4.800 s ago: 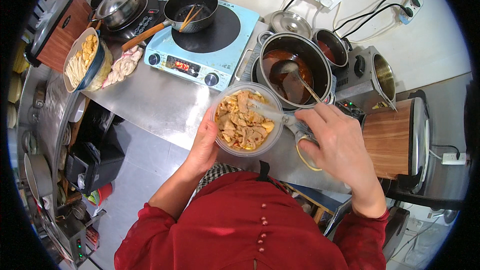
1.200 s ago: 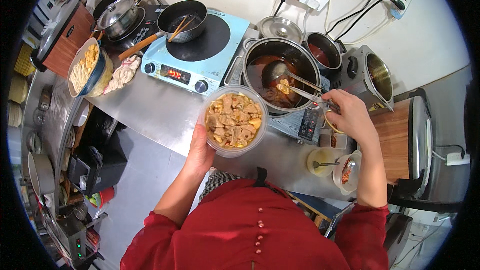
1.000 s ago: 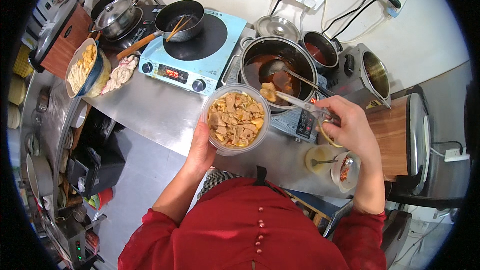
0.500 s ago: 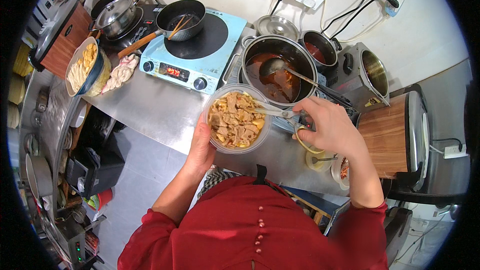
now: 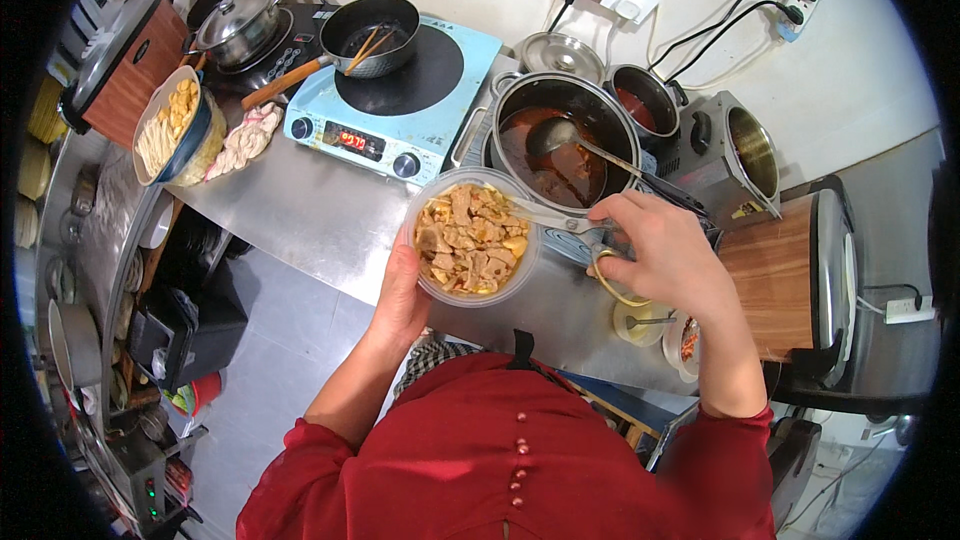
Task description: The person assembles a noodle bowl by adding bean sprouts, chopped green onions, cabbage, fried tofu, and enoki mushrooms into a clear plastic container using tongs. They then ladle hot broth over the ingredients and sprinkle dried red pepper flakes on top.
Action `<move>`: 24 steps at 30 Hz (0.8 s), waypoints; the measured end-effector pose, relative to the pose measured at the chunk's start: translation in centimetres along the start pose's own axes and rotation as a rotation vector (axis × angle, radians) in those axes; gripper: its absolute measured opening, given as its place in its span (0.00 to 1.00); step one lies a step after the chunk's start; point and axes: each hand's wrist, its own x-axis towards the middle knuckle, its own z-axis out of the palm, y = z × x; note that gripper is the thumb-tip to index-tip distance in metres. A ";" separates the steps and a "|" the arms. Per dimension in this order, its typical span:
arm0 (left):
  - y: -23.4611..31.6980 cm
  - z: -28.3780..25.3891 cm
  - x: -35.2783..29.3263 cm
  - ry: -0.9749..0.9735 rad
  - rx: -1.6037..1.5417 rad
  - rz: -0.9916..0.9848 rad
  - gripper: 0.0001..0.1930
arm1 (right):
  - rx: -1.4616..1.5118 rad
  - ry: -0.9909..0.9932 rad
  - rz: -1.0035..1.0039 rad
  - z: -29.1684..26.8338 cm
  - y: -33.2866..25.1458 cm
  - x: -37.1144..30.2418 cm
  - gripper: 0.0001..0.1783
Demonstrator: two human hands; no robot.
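My left hand [image 5: 402, 285] grips a round clear plastic bowl [image 5: 535, 258] by its left side, above the near edge of the steel counter. Sliced cooked meat [image 5: 472, 240] with some yellowish bits fills it. From the right, my right hand [image 5: 658, 252] holds a pair of scissors [image 5: 568, 224] with a yellow loop handle. The blades reach over the rim, and their tips are among the meat. Just beyond stands a large pot [image 5: 500, 105] of reddish-brown sauce, with a ladle [image 5: 553, 137] resting in it.
A blue induction cooker [image 5: 320, 175] carries a wok [image 5: 395, 60] with chopsticks. Farther left are a lidded steel pot [image 5: 238, 28] and a basin [image 5: 142, 172] of noodles and yellow pieces. A small sauce pot [image 5: 640, 120], a yellowish cup [image 5: 632, 332] and wood-grain cookers [image 5: 770, 270] are on the right.
The counter and its contents have shifted slightly rightward in the picture. Both hands keep nearly the same place, still on the bowl and the scissors.
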 end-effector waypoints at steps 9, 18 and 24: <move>0.2 0.3 -0.4 0.039 -0.001 -0.011 0.56 | -0.008 0.011 -0.034 2.0 -0.1 0.9 0.22; 0.1 0.2 -0.2 0.021 0.007 -0.011 0.56 | 0.004 0.058 -0.014 0.9 -0.7 -0.2 0.22; 0.0 -0.1 0.1 0.019 -0.026 -0.052 0.54 | 0.239 0.186 0.063 0.9 0.8 -4.0 0.25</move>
